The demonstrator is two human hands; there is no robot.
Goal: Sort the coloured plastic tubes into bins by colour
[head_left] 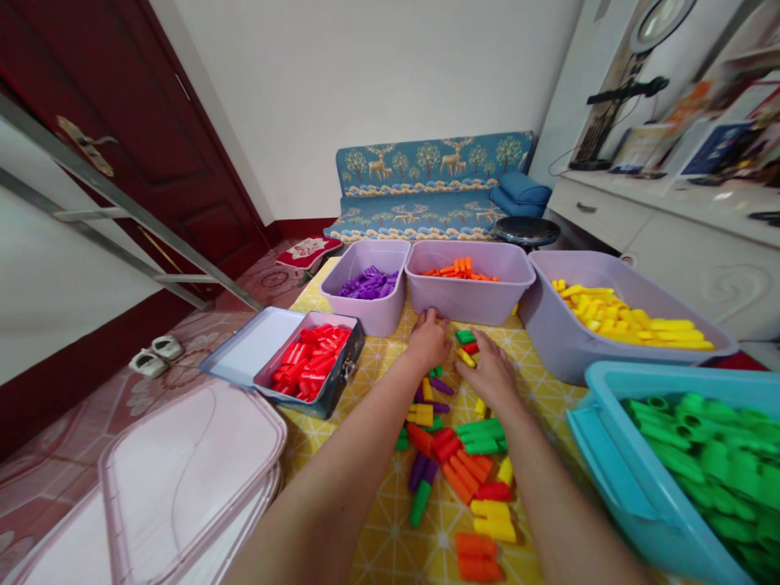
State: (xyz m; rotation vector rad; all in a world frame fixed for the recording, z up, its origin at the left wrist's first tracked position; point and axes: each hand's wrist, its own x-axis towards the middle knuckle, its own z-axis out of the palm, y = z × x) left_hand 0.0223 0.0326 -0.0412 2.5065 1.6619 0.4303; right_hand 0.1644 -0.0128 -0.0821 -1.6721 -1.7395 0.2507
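Your left hand point(428, 341) lies flat, fingers together. Your right hand point(491, 374) pinches a yellow peg point(466, 357); tubs point(469, 286) sit within reach.

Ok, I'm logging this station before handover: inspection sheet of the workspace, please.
surface: yellow patterned tablecloth.
job's things: loose mixed pegs between the hands; purple-peg bin, orange-peg bin, yellow-peg bin, green-peg tub, red-peg tin.
clutter: pink lids stacked at left.
grippers: left hand palm down by the orange-peg bin; right hand on loose pegs, grip unclear.
cables: one thin cable by the lamp stand.
surroundings: sofa, door, ladder, slippers.
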